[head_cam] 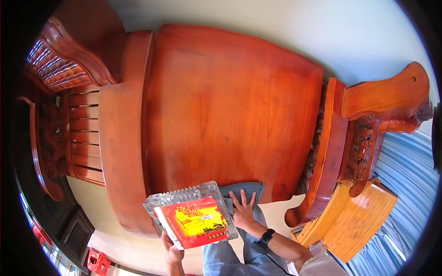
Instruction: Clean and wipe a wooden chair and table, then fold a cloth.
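Observation:
A clear ribbed plastic or glass tray [203,190] is held up near the table's front edge, with a flat red and yellow printed packet [197,222] in it. At its lower left corner my left hand [172,249] grips it, the fingers partly hidden beneath. My right hand [244,211] lies spread on a folded grey-blue cloth [241,188] at the front edge of the polished reddish wooden table [224,110]. The tray's right side hides part of the cloth.
A wooden bench with a slatted seat [84,138] stands left, and a carved wooden armrest piece [328,151] right. A light wooden stool or small table [359,217] stands lower right by blue striped curtains [407,172]. A red plastic stool [98,261] is lower left.

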A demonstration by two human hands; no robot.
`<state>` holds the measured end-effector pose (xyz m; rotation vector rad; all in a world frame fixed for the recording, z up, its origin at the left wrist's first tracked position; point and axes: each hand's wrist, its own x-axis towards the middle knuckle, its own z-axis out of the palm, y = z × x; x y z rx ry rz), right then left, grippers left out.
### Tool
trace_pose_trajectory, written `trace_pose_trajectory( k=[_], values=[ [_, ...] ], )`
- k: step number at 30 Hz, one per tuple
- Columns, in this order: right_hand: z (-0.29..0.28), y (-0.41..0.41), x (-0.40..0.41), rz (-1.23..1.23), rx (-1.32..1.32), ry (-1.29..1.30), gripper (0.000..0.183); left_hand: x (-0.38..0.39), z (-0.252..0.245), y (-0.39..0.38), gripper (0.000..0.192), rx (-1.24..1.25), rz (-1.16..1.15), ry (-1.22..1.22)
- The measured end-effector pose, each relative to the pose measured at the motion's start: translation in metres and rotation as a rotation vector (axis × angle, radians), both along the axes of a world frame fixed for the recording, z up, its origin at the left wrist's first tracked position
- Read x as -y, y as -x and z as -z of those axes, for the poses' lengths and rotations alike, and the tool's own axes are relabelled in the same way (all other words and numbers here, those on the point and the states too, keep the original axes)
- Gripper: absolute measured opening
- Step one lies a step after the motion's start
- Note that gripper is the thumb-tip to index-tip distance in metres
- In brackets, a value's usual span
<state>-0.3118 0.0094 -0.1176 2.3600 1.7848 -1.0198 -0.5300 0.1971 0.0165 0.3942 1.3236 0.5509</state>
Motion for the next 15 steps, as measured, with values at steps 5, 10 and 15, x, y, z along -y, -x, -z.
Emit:
trace_pose_trajectory(
  k=[5,10,15],
  values=[
    [0.000,-0.081,-0.128,0.016,0.001,-0.066,0.077,0.013,0.002,0.013,0.060,0.002,-0.034,-0.035],
    [0.026,-0.228,-0.339,0.057,0.410,-0.469,0.071,0.037,-0.005,0.046,0.092,-0.012,-0.043,-0.195],
    [0.048,-0.227,-0.490,0.578,0.443,-0.620,0.061,0.040,-0.028,0.099,0.074,-0.245,-0.218,-0.183]
  ],
)
